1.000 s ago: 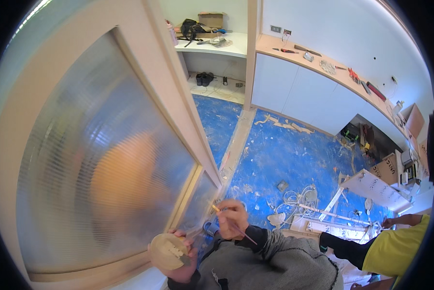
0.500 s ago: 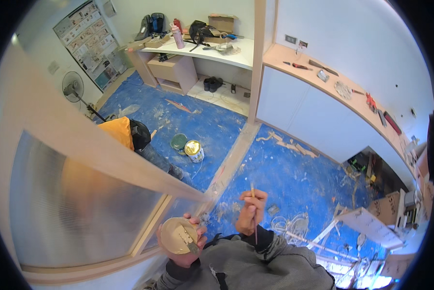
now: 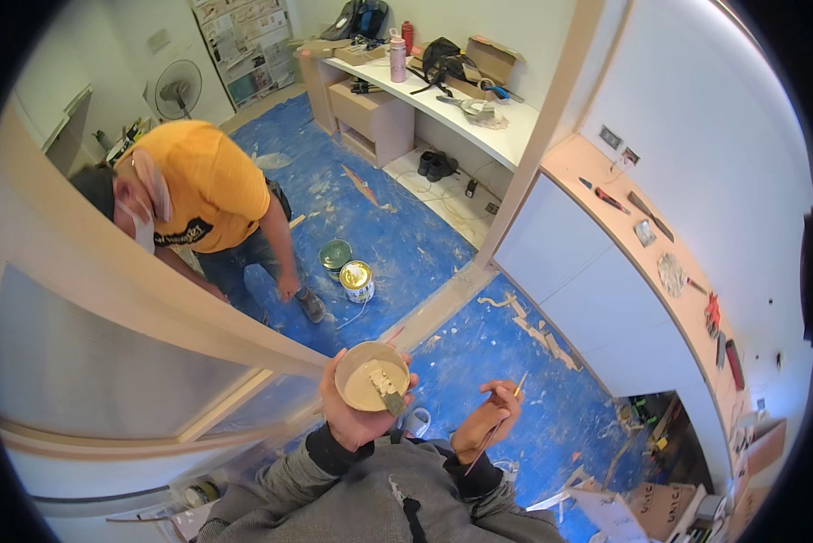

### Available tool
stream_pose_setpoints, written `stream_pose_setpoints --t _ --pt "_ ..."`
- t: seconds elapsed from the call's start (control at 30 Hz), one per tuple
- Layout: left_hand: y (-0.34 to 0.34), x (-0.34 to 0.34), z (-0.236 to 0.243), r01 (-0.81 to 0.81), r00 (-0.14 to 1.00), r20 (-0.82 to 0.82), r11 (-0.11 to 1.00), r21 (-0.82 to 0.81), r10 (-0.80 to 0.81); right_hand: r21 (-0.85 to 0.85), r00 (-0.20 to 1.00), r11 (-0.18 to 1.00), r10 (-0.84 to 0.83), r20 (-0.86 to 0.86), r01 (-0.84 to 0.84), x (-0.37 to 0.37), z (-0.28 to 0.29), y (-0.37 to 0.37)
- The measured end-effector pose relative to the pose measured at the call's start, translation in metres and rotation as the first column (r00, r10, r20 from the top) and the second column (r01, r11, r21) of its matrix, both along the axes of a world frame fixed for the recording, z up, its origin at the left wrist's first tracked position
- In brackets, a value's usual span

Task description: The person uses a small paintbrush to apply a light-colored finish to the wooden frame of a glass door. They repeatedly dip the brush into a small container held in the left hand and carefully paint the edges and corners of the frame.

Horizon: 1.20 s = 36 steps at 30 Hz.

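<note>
My left hand point(image 3: 341, 421) holds a round bowl point(image 3: 345, 380) of cream-coloured paste or paint from beneath, fingers wrapped round its side. A flat, grey-ended tool point(image 3: 390, 398), smeared with the same cream stuff, leans inside against the rim; its exact kind is unclear. To the right, my right hand point(image 3: 486, 423) is closed round a thin paintbrush point(image 3: 519, 387). Its small tip points up and to the right, while the slim handle slants down past my wrist. The brush stays apart from the bowl.
A wooden frame with a ribbed translucent panel point(image 3: 108, 362) stands at left. Beyond it another person in an orange shirt point(image 3: 212, 181) bends down. Two paint cans point(image 3: 356, 282) stand on the blue floor covering point(image 3: 406, 217). Tools lie along the curved ledge point(image 3: 605, 172) at right.
The view has swung left, bringing the other person's bent upper body into sight. My left hand and the bowl appear higher and further right. The paintbrush has tipped from upright to a rightward slant.
</note>
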<state>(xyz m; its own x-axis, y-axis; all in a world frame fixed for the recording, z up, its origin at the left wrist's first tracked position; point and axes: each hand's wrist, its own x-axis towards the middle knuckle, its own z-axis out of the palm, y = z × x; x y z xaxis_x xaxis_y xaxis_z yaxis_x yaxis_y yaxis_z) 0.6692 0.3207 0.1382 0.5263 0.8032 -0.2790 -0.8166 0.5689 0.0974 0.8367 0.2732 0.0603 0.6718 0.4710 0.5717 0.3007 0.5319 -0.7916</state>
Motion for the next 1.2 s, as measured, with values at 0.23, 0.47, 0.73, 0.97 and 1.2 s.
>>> stream_pose_setpoints --t 0.23,0.47,0.73,0.97,1.2 --pt "0.12 0.047 -0.029 -0.069 0.996 0.056 0.998 -0.008 0.069 0.001 0.976 0.985 0.168 0.14 -0.17 0.038 -0.004 0.1" --pt "0.293 0.097 -0.058 -0.108 0.986 0.127 0.994 -0.011 0.108 -0.042 0.923 0.976 0.218 0.316 -0.216 0.096 -0.01 0.269" --pt "0.464 0.133 -0.052 -0.166 0.977 0.138 0.986 0.008 0.164 -0.189 0.828 0.918 0.396 0.396 -0.348 0.132 0.016 0.477" --pt "0.593 0.14 -0.076 -0.319 0.947 0.02 0.948 -0.002 0.319 -0.224 0.675 0.751 0.658 0.334 -0.621 0.113 0.002 0.647" --pt "0.708 0.118 -0.109 -0.627 0.777 0.004 0.774 0.086 0.629 -0.37 0.239 0.395 0.885 0.4 -0.841 0.082 0.001 0.831"
